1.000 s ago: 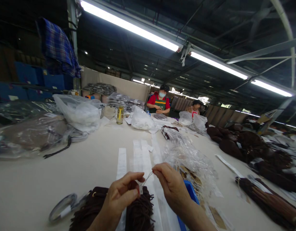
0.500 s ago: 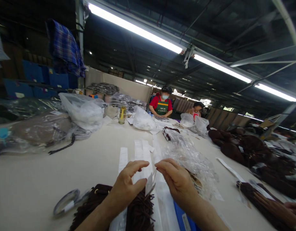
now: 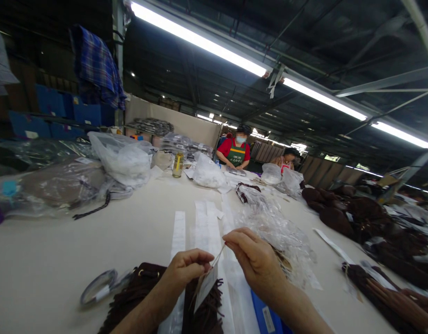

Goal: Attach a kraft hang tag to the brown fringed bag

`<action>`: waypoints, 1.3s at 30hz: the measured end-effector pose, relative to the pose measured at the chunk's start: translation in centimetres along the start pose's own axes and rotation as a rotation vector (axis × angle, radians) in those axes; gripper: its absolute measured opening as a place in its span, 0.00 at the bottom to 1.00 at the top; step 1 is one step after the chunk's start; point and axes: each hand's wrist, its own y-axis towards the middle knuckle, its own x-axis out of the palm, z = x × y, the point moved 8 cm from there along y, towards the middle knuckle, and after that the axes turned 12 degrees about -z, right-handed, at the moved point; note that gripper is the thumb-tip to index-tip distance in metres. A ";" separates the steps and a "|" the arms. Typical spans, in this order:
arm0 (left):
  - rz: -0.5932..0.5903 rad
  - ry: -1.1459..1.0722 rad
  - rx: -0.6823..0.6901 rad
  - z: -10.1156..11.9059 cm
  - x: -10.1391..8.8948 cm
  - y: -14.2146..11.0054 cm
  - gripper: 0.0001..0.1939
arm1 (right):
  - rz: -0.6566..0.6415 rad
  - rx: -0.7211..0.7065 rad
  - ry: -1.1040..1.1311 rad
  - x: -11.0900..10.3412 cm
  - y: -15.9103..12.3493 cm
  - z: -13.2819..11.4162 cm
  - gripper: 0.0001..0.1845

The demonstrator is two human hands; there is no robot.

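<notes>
Left hand narrow, thumb and index finger pinched at the top of a white hang tag. Right hand also narrow, fingertips pinching the upper end of the thin string. String runs slanted between both hands, tag hangs tilted from the left one, over dark brown fringed material. Dark brown fringed bag with gold-coloured eyelets, partly behind left hand and forearm. Coiled clear item with white band just beside it, on the pale table.

White strips lie lengthwise beyond and under the hands. Blue bin with a label, partly under right forearm. Crumpled clear plastic beyond right hand; dark brown items piled farther right. Glass jar with yellow in it near a filled plastic bag. Across the table, a person in a green apron, hands on flat packs.
</notes>
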 end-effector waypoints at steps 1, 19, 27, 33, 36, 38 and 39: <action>-0.002 -0.063 0.005 -0.4 -0.2 -0.1 0.15 | 0.005 -0.003 0.003 0.0 0.0 0.0 0.10; -0.155 0.113 0.113 -0.4 1.9 -0.9 0.34 | 0.011 0.027 0.040 0.3 -0.1 0.2 0.10; -0.149 0.371 0.118 0.7 2.8 -1.3 0.19 | 0.035 0.033 0.027 0.1 -0.2 0.4 0.09; 0.025 0.418 0.061 -2.4 -1.0 -1.0 0.23 | 0.106 0.069 -0.015 -1.0 -0.6 0.9 0.09; 0.073 0.458 0.070 -2.8 -2.2 -1.0 0.24 | 0.138 0.070 -0.020 -1.6 -0.7 0.8 0.09; 0.075 0.476 0.073 -3.3 -2.5 -0.9 0.24 | 0.153 0.069 -0.018 -1.9 -0.7 0.7 0.09; 0.069 0.492 0.069 -3.6 -2.6 -0.9 0.24 | 0.157 0.068 -0.016 -2.0 -0.7 0.6 0.09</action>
